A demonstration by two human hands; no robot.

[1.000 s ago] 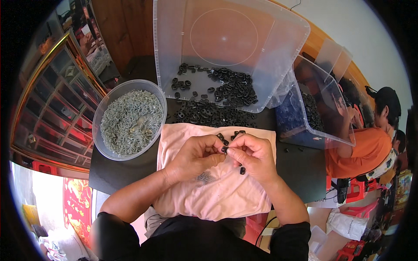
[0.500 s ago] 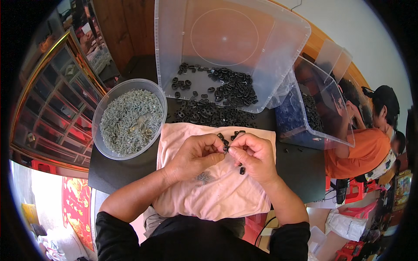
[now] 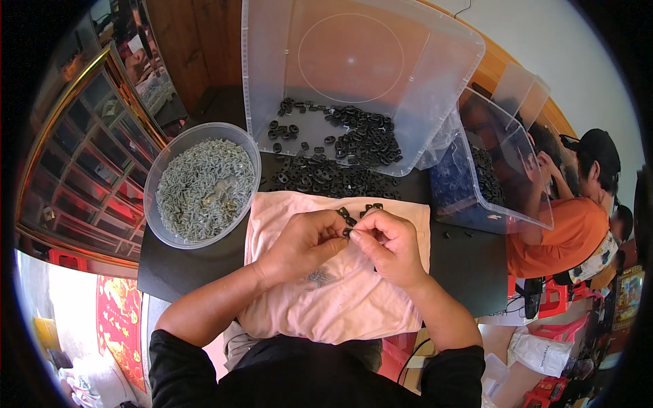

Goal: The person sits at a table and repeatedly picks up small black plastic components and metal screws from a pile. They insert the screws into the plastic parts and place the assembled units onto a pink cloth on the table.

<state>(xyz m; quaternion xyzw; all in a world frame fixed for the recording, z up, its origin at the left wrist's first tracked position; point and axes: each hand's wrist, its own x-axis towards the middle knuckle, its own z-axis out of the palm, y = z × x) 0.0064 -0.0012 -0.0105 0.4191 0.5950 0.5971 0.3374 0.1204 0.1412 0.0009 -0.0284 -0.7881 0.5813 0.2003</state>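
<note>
Above a pale pink cloth [image 3: 340, 306], my two hands meet with their fingertips almost touching. Between them is a small black plastic piece [image 3: 347, 232], pinched by the thumb and finger of my right hand [image 3: 394, 246]. My left hand [image 3: 306, 239] is closed at the same piece, its fingertips pressed together; fingers partly hide what it grips. Several more black plastic pieces [image 3: 371, 208] lie on the cloth just beyond my hands. Below my left hand rests a small heap of thin metal screws [image 3: 320, 276].
A round clear tub [image 3: 256, 183] of grey screws stands at left. Behind the cloth, a large clear bin [image 3: 350, 58] lies tipped, black pieces spilling onto the dark table [image 3: 469, 265]. At right are another clear bin [image 3: 476, 197] and a person in orange [image 3: 571, 224].
My right hand has shifted slightly left and turned, bringing the black piece closer to my left fingertips. It now covers most of a loose black piece on the cloth.
</note>
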